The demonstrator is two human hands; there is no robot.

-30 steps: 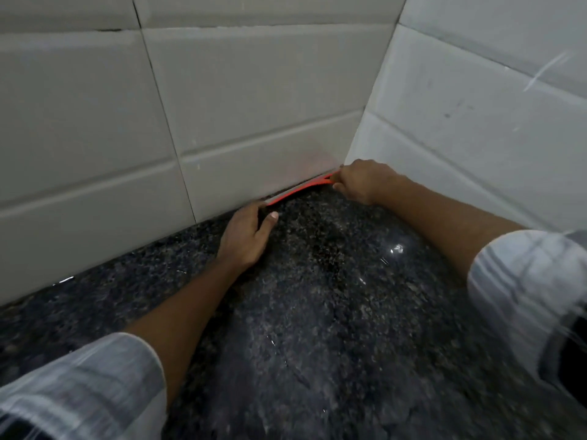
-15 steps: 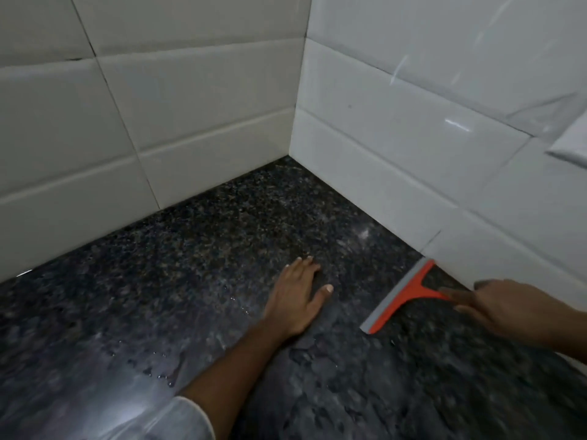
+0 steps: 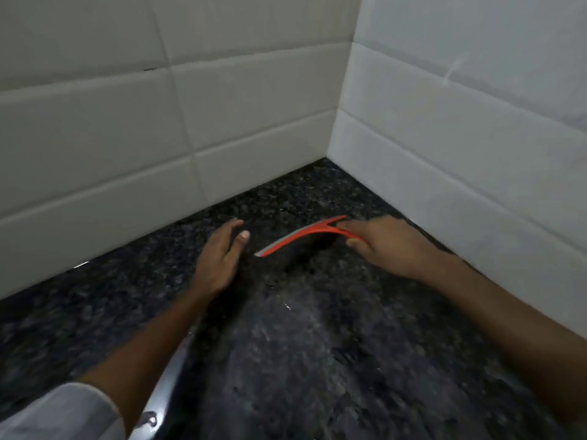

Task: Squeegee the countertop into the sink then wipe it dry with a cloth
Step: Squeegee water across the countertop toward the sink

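Since half a second ago, the orange plastic squeegee with a grey rubber blade (image 3: 295, 238) has moved away from the right wall and now sits nearer the corner, in front of the left hand (image 3: 219, 254). The right hand (image 3: 386, 244) grasps the squeegee by its handle, fingers closed around it, and the blade points to the left, low over the dark speckled granite countertop (image 3: 317, 360). The left hand is released, flat, with palm down on the countertop, just beside the blade end but not touching it. White rectangular wall tiles (image 3: 254, 96) stand behind and at right. A pale sleeve (image 3: 63, 411) covers the left forearm at bottom.
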